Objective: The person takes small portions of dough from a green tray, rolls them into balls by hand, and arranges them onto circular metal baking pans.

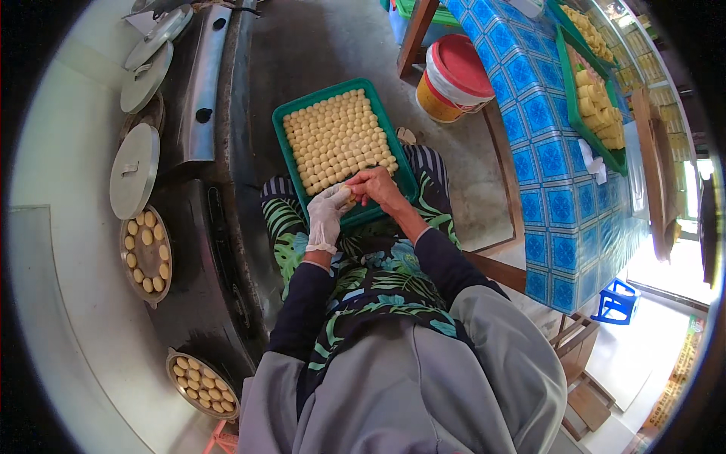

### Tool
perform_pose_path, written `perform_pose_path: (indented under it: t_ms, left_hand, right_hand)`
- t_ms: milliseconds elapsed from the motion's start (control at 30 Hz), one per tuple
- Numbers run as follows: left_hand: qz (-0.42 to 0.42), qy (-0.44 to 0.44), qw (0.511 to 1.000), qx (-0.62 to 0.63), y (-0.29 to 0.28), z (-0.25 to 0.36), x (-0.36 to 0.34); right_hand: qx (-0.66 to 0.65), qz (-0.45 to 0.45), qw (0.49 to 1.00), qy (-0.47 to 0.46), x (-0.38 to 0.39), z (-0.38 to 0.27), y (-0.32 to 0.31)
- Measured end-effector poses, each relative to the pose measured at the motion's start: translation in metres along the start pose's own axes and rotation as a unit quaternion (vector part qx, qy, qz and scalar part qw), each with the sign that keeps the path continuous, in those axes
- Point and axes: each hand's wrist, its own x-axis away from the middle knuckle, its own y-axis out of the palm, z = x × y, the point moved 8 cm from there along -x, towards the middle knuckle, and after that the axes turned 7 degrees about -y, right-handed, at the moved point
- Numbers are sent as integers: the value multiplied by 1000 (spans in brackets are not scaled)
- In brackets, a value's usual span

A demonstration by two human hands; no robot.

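Note:
A green tray (291, 115) rests on my lap, filled with several rows of pale yellow dough rounds (336, 140). My left hand (329, 214), in a white glove, and my bare right hand (376, 186) meet at the tray's near edge. Between the fingertips of both hands sits one dough round (349, 195). My forearms in dark sleeves come up from below over a leaf-patterned skirt.
A dark stove (200, 227) runs along my left with round pans of dough pieces (147, 257) (203, 384) and metal lids (134, 170). To the right stands a table with a blue patterned cloth (556, 174), green trays of cakes (597, 106), a red-lidded bucket (454, 76), and a blue stool (618, 301).

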Motion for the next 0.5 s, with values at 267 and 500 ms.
perform_pose_path:
  t_ms: [267, 500]
  left_hand:
    - [16, 21, 998, 60, 4, 9, 0]
    - [28, 41, 995, -82, 10, 17, 11]
  right_hand:
    - [-146, 99, 982, 61, 23, 7, -6]
    - [-109, 86, 990, -6, 25, 14, -10]
